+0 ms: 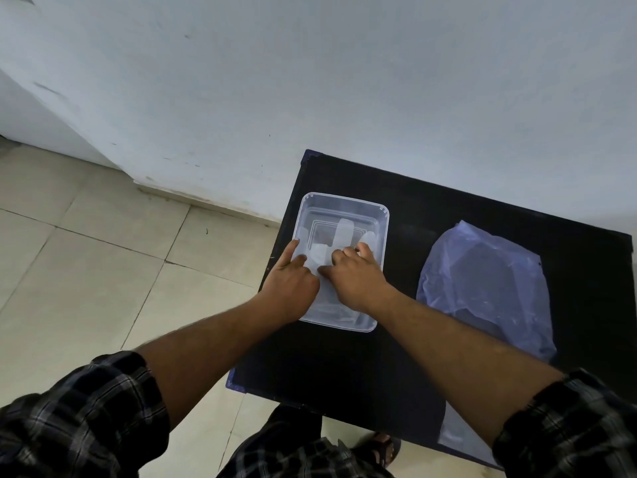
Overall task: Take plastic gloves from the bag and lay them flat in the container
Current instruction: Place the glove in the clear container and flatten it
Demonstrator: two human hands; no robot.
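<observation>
Both my bare forearms reach forward from rolled dark plaid sleeves (86, 419), my left hand (291, 288) palm-down with index finger extended, my right hand (355, 281) just beside it, fingers curled and pressing downward.

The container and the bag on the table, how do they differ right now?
The container is a rigid clear rectangular tub; the bag is limp, crumpled bluish film lying flat. The container sits on the left part of the black table, the bag to its right. The left hand and right hand press a glove inside the container; nobody touches the bag. Both are see-through plastic.
</observation>
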